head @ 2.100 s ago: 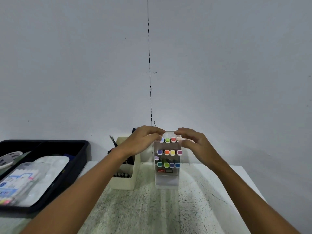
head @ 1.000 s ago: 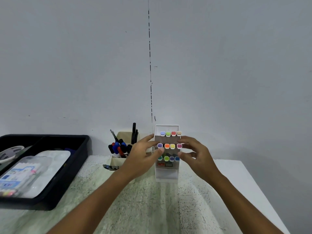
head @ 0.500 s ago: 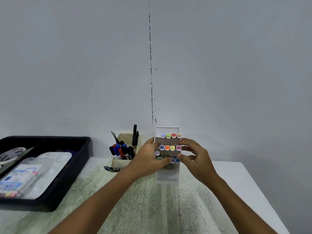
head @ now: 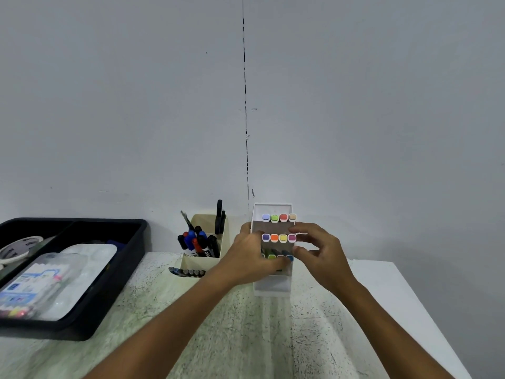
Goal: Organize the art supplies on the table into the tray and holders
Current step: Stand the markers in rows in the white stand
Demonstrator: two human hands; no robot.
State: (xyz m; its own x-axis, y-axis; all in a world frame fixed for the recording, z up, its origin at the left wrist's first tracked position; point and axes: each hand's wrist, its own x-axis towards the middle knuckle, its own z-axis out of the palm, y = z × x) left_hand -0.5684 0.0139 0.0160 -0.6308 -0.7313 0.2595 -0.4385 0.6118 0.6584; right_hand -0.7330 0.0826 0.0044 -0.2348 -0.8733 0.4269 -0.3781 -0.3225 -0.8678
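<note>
We see the white marker rack (head: 273, 285) at centre frame near the wall, colour caps in rows. Left hand (head: 247, 258) and right hand (head: 318, 254) both pinch at the bottom-row markers (head: 287, 257); which hand actually grips them, we cannot tell. Beige pen holder (head: 203, 258) just left, black tray (head: 82, 318) at lower left. Speckled white table (head: 246, 337), grey wall (head: 369, 105); free space lower right. Versus half a second ago, both hands sit slightly lower.

Your left hand (head: 252, 258) and right hand (head: 318, 254) meet at the lowest marker row of the white tiered marker holder (head: 273, 288) by the table's (head: 246, 337) back edge; a beige pen holder (head: 203, 262) stands just beside it, and a black tray (head: 109, 291) sits at the left edge.
</note>
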